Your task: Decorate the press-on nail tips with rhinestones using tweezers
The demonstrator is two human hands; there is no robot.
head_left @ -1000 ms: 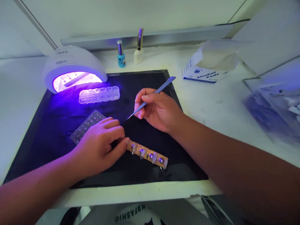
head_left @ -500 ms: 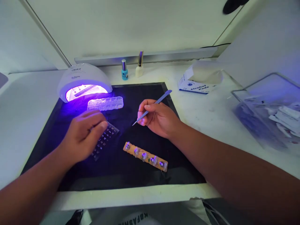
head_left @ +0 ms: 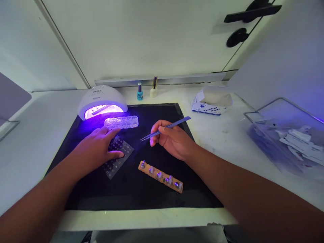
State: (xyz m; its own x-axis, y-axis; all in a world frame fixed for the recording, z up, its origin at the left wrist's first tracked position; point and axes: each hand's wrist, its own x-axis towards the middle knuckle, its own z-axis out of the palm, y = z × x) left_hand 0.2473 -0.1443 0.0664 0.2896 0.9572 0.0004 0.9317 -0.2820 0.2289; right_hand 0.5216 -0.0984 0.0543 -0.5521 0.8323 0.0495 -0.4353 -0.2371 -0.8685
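Observation:
My right hand (head_left: 173,139) is closed around blue tweezers (head_left: 164,129), their two thin tips slightly apart and pointing left above the black mat. With thumb and index finger spread, my left hand (head_left: 97,147) lies over a clear sheet of small nail stickers (head_left: 121,157); its thumb rests on the sheet and hides part of it. Just beyond its fingertips is a clear compartment case (head_left: 125,122). Nearer me, between the hands, an orange strip (head_left: 162,178) carries a row of nail tips with shiny dark, metallic-looking surfaces.
A lit white nail lamp (head_left: 102,98) stands at the back left of the black mat (head_left: 141,200). Behind the mat are a blue polish bottle (head_left: 139,92) and a cream one (head_left: 153,90). At right are an alcohol pads box (head_left: 211,103) and a clear bin of packets (head_left: 283,141).
My left thumb and index finger have spread apart, with the thumb now on the sticker sheet. The tweezers have turned so both tips show. The view has tilted up.

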